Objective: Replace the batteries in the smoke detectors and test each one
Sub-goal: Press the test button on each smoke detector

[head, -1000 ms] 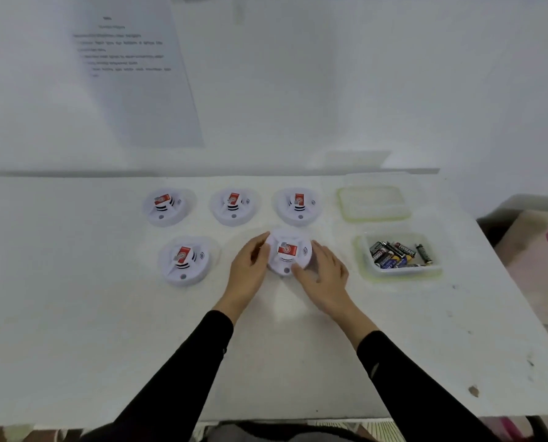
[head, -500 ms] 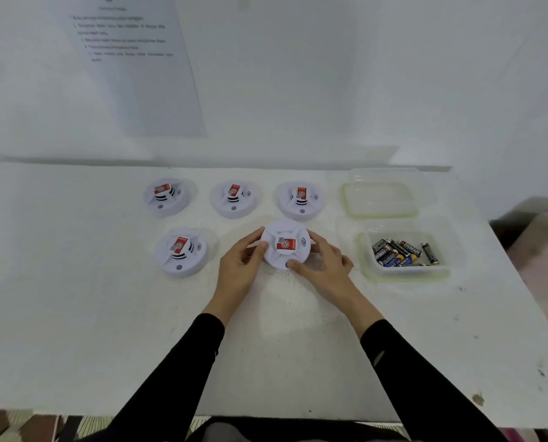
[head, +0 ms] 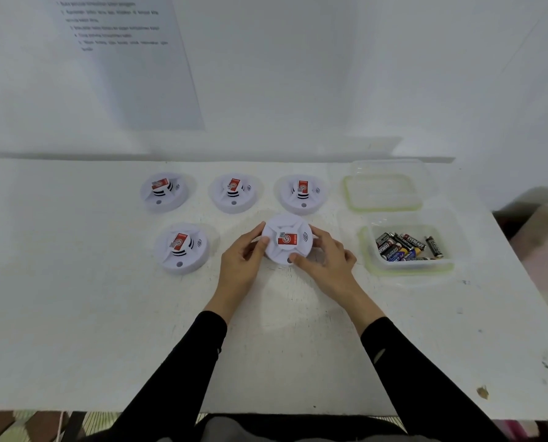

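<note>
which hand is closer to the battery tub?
Right. The right hand grips the right edge of the smoke detector, just left of the battery tub; the left hand grips its opposite edge, farther away.

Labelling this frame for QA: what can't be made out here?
Head view only:
1. The detector gripped by the left hand and right hand: its underside faces away from the camera, so the battery bay is unseen.
2. The sheet on the wall: text blurred, top cut off by the frame edge.
3. The batteries in the tub: piled, lower ones covered, count unclear.
</note>
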A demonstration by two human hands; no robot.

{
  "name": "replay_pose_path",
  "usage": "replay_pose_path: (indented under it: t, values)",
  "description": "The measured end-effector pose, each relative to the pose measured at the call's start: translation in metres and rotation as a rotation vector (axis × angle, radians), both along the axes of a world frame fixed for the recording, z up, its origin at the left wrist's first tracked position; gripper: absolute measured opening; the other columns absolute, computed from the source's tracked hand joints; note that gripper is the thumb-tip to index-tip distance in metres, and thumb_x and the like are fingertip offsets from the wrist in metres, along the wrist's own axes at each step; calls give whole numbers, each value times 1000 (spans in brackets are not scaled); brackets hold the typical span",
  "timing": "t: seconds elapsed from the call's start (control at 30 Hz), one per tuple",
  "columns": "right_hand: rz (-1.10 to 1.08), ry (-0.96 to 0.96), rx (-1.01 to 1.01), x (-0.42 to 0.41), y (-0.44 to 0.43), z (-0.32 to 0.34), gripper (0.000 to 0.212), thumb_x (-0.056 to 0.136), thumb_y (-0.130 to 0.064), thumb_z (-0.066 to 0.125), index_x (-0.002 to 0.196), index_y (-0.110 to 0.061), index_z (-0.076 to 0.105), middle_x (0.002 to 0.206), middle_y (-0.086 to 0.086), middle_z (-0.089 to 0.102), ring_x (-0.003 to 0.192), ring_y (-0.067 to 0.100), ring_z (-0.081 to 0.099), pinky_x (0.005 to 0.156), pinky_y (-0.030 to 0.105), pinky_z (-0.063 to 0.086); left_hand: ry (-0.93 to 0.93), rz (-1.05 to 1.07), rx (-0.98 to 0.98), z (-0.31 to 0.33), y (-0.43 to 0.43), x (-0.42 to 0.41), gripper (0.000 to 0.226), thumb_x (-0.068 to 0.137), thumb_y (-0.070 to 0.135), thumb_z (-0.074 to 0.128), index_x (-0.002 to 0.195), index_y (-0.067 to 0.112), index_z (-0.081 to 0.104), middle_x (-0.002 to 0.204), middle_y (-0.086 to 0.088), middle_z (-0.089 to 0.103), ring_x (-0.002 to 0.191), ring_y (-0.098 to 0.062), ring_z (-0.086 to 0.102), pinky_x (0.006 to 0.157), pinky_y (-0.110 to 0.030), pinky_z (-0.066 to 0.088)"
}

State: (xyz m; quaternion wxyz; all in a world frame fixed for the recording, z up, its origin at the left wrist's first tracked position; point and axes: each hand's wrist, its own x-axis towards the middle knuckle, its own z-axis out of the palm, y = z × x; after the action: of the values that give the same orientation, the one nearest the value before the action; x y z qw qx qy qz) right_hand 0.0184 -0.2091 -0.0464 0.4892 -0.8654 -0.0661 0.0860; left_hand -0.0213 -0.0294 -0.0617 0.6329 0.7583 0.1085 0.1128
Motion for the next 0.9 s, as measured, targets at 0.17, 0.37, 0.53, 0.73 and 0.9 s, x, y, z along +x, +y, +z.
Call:
replay_pose_path:
  t: [0.17,0.37,0.53,0.73,0.9]
  values:
    - [7,-22,-19,0,0,-3,65,75,-53,64,136,-42,42,118,-21,59,130,3,31,88,18,8,5,-7,1,-1,0,0,39,99,29,58,138,24,59,135,11,62,123,2,56,97,-12,46]
    - [6,-39,-39,0,0,-2,64,79,-52,65,137,-40,42,122,-18,59,130,5,32,94,25,9,8,-11,-16,-2,2,0,39,99,28,59,138,23,58,136,11,62,123,2,56,102,-17,46]
    - [12,-49,-37,-2,1,-1,66,76,-55,62,138,-41,40,123,-18,58,130,5,31,97,28,10,14,-20,-10,-3,3,1,40,100,30,59,139,24,58,136,11,61,125,1,56,105,-24,47]
    - [8,-63,-54,-4,1,0,70,73,-57,59,138,-40,40,119,-19,57,128,5,31,103,33,12,10,-21,6,-4,3,1,40,100,31,58,139,24,58,137,11,61,126,1,55,106,-27,47]
    - [8,-54,-51,-3,1,0,69,74,-57,60,138,-40,40,121,-18,58,129,5,31,101,31,11,19,-21,-1,-4,2,1,40,100,32,58,139,25,57,138,12,61,126,0,54,107,-29,47]
